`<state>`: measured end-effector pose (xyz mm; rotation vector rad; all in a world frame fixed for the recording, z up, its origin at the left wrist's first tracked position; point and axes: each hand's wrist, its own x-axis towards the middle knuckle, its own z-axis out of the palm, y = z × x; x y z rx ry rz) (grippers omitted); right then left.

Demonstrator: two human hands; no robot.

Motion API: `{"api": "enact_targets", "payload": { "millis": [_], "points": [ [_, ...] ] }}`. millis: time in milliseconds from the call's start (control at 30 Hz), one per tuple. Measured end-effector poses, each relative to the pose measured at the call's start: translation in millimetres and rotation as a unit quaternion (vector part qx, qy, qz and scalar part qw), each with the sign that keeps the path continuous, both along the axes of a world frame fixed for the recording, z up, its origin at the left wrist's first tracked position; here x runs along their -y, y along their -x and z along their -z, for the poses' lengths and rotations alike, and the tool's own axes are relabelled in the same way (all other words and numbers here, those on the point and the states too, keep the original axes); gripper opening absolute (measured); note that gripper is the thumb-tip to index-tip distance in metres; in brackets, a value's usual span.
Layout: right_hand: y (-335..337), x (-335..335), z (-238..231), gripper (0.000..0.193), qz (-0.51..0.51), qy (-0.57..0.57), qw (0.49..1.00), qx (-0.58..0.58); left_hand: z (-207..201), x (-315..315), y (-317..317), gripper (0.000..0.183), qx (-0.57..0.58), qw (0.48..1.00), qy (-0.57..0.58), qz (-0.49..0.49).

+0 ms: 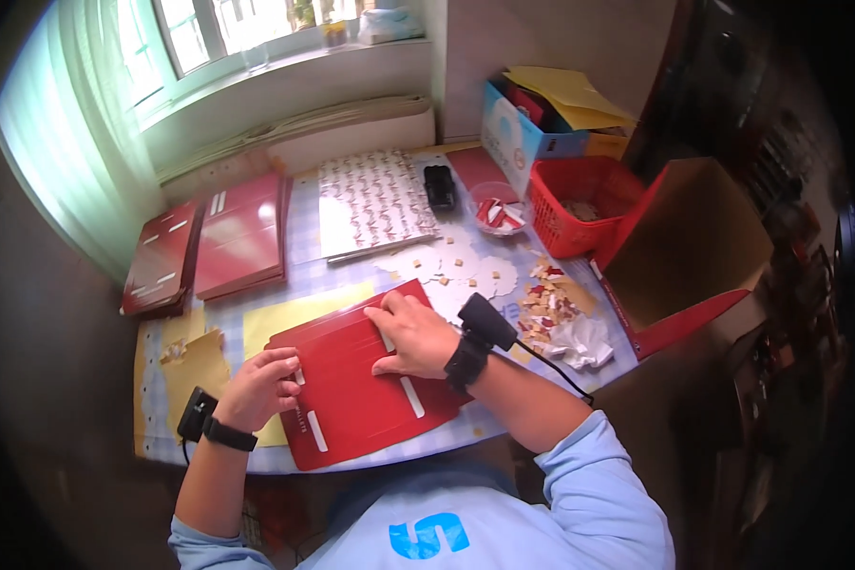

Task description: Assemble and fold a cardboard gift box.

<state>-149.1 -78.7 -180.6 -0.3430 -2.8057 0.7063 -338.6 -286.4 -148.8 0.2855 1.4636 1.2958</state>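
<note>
A flat red cardboard sheet [351,418] with white rectangular slots lies slanted on the table before me. My right hand [416,334] rests palm-down over its upper right part, beside a slot, with the thumb apart from the fingers. At the sheet's left edge, my left hand [259,388] touches it with loosely bent, separated fingers, close to another slot. What lies under both palms is hidden. A yellow sheet [304,312] shows partly beneath and behind the red one. Each wrist wears a black band with a small device.
Stacks of red cardboard [242,237] stand at the left, a patterned stack [375,204] at the back. To the right are a clear bowl [499,211], a red basket [565,218], small scraps [546,309], crumpled white paper [579,342] and an open cardboard box [698,247].
</note>
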Motion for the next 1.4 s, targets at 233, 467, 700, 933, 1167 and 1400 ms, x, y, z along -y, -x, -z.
{"api": "enact_targets", "payload": {
  "millis": [233,467,700,933,1167,1400],
  "points": [
    [1,1,-5,0.080,0.002,-0.005,0.999,0.041,-13,3,-4,0.021,0.087,0.995,-0.027,0.034],
    [2,2,1,0.064,0.010,-0.022,0.999,-0.020,-4,-1,-3,0.018,0.121,0.992,-0.028,0.012],
    [2,0,-3,0.085,-0.001,-0.020,1.000,0.011,9,2,-3,0.021,0.006,0.998,-0.049,-0.040],
    [10,-2,-8,0.073,-0.060,-0.023,0.998,-0.016,13,2,-1,0.044,-0.110,0.988,-0.110,0.003],
    [13,10,-14,0.051,-0.048,-0.098,0.994,-0.020,-7,-17,1,0.058,-0.744,0.623,-0.166,0.175],
    [13,27,-9,0.028,-0.061,-0.174,0.982,-0.026,6,-27,-31,0.034,-0.781,0.568,-0.035,0.257]
  ]
}}
